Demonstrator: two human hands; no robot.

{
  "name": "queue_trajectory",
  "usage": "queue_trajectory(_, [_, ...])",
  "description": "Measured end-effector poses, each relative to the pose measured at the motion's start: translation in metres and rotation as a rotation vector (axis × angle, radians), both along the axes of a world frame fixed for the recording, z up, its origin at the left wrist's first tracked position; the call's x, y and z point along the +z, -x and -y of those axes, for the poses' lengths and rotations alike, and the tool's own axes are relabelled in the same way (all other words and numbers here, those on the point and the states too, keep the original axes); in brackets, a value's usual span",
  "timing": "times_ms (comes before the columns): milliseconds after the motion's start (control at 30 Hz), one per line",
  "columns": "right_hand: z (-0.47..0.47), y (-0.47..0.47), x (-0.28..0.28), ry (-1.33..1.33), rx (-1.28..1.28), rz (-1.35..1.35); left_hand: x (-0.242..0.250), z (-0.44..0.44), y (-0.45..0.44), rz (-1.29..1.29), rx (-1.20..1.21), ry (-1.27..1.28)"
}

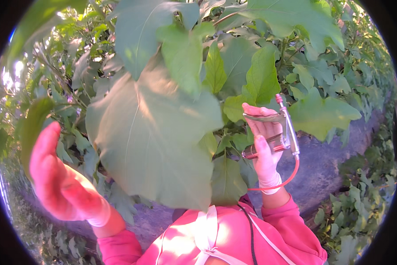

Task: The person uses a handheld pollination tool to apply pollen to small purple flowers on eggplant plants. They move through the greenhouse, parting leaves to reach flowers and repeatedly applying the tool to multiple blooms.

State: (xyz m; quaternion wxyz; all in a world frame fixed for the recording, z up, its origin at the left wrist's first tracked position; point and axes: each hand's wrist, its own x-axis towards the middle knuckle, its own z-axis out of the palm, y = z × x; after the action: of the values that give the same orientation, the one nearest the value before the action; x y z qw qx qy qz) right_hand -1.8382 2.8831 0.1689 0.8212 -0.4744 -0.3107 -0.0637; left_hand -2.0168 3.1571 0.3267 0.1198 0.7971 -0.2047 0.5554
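My left hand (66,185), in a thin pale glove with reddish fingertips, is raised at the left. Its fingers are loosely bent, and nothing shows in its grasp; a long blurred leaf (33,135) hangs close beside the fingers. At the right, my gloved right hand (268,149) holds a metal spray gun (290,129). Its handle lies across the palm, with the fingers extended by the lever. A thin red hose (294,174) runs from the gun and curves past the wrist. One very large eggplant-like leaf (155,142) spreads between the hands.
Dense leafy plants (304,66) surround both hands, and broad leaves (148,29) hang near the camera at the top. Behind the right forearm lies a greyish ground surface (331,159). More low foliage (354,205) grows at the lower right. A dark cord (251,232) hangs over the pink top.
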Motion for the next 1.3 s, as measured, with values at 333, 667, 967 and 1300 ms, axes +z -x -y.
queue_trajectory(333, [0.032,-0.070,0.007,0.206,0.268,-0.321,0.079,0.072,-0.158,-0.865,0.107,-0.581])
queue_trajectory(667, [0.023,-0.061,-0.027,0.311,0.313,-0.476,0.034,0.061,-0.167,-1.008,0.292,-0.592])
queue_trajectory(967, [0.006,-0.073,-0.008,0.615,0.289,-0.418,0.027,0.022,-0.144,-0.976,0.233,-0.625])
queue_trajectory(1300, [-0.016,-0.069,-0.003,0.808,0.308,-0.503,0.008,-0.014,-0.127,-0.926,0.137,-0.581])
